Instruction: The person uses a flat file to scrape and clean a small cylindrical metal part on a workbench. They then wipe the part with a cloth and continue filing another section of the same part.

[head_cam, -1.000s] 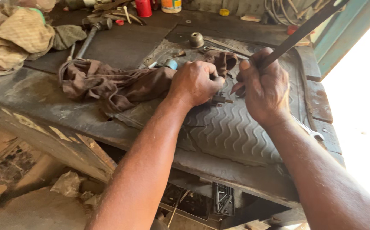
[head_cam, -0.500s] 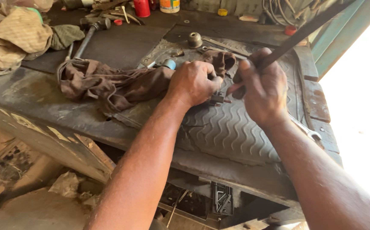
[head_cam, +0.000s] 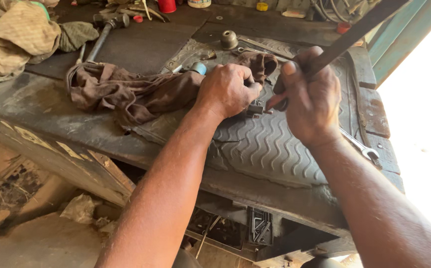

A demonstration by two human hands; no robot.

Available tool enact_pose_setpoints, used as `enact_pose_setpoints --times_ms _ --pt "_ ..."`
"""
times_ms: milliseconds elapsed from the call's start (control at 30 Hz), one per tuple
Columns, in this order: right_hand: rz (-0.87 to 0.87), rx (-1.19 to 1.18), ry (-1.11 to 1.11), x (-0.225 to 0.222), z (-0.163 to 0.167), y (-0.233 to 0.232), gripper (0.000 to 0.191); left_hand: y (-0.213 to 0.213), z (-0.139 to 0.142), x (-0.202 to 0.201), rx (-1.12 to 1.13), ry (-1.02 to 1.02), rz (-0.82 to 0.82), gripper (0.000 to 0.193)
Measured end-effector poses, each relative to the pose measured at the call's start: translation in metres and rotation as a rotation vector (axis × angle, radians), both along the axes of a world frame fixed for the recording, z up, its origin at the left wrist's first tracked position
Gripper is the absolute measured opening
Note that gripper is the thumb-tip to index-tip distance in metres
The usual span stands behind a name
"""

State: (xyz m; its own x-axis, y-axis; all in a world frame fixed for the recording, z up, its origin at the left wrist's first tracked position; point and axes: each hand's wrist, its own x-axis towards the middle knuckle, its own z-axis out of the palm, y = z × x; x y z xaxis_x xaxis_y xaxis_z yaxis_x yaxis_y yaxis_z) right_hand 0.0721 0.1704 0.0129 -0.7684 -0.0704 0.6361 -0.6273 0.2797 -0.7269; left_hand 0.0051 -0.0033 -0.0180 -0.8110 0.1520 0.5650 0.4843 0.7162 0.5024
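At 10 o'clock a tan cloth (head_cam: 19, 37) lies heaped on the counter (head_cam: 36, 106), with a hammer (head_cam: 107, 30) just to its right. A brown rag (head_cam: 126, 92) sprawls from 9 o'clock toward the centre, its far end lying on the ribbed rubber mat (head_cam: 270, 154).

The left forearm rises from 6 o'clock, angling up and right, wrist straight. The left hand (head_cam: 225, 89) sits knuckles-up on the mat, fingers (head_cam: 247, 79) curled nearly closed, pinching a small dark metal part (head_cam: 256, 107) at its right edge against the mat. A blue-capped item (head_cam: 198, 67) peeks out just behind that hand.

The right forearm comes in from 4 o'clock. The right hand (head_cam: 309, 101) is closed in a fist around a long flat dark bar (head_cam: 354, 32) that slants up toward 1 o'clock; its thumb (head_cam: 290, 69) presses along the bar, and the lower end meets the part right beside the left fingertips. The 2 hands are almost touching.

A spanner (head_cam: 362, 147) lies at 3 o'clock, partly under the right wrist. A small round metal piece (head_cam: 229, 38) stands at 12 o'clock.
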Motion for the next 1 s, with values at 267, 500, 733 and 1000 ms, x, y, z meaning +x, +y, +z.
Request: enact_pose_setpoints --times_ms 267,500,733,1000 --pt "-0.062 0.044 -0.026 -0.003 -0.003 -0.008 0.022 0.000 0.002 0.002 0.004 -0.067 -0.001 0.024" --pt "-0.059 0.024 -0.062 -0.002 0.004 -0.008 0.019 0.000 0.002 0.003 0.020 -0.030 -0.018 0.024" --pt "0.050 0.048 -0.176 0.007 0.003 -0.007 0.018 0.000 -0.001 -0.001 -0.001 -0.028 -0.006 0.026" --pt "0.040 0.060 -0.024 0.001 -0.004 -0.007 0.018 0.000 -0.001 -0.001 0.009 -0.042 -0.015 0.026"
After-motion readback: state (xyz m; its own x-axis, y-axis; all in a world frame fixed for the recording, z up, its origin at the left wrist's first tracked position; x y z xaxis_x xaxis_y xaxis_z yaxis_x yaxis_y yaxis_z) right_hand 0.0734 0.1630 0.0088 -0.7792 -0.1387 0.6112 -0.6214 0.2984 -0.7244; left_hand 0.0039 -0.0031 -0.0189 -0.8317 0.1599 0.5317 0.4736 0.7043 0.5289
